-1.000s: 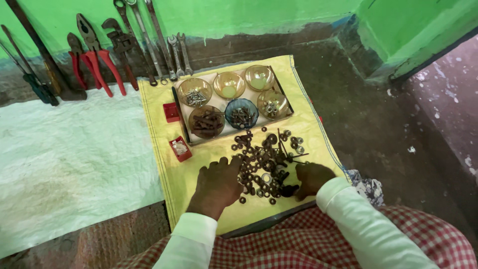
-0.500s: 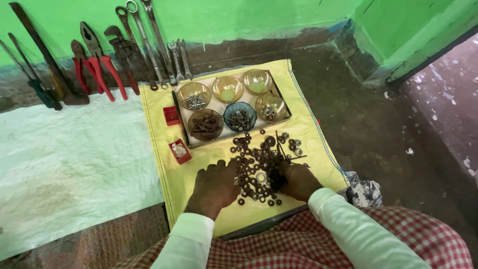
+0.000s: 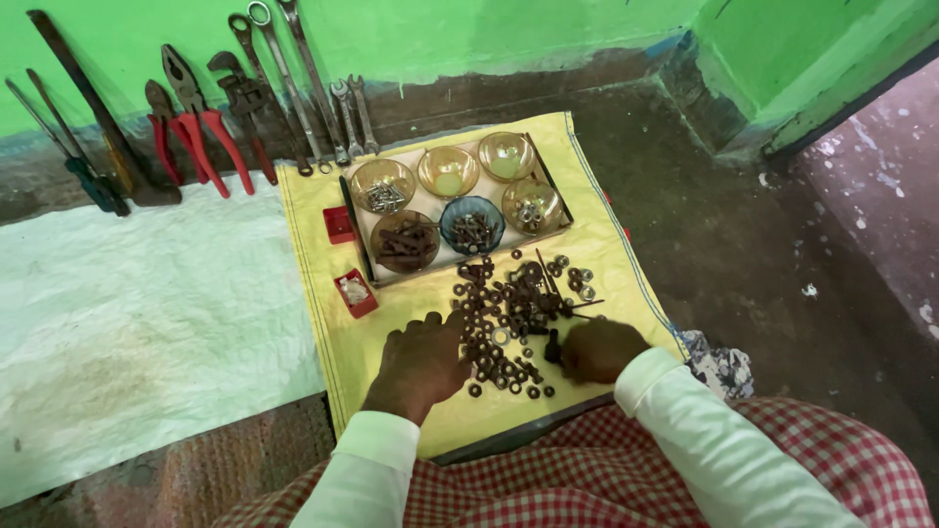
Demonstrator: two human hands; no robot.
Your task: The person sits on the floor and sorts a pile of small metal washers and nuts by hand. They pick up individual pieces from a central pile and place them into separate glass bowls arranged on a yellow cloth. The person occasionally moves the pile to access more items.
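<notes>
From the head camera, the left hand [image 3: 423, 360] lies flat with loose fingers, touching the near left edge of the pile of rusty nuts and bolts [image 3: 514, 313] on the yellow sheet [image 3: 323, 293]. The right hand [image 3: 599, 349] is curled at the pile's near right edge; I cannot tell if it holds anything. Small bowls [image 3: 450, 171] sit just past the pile.

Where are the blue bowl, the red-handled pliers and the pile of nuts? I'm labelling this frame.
blue bowl [image 3: 472, 224], head view, on its rim.
red-handled pliers [image 3: 217, 134], head view, on a red handle.
pile of nuts [image 3: 509, 308], head view, middle of the heap.
</notes>
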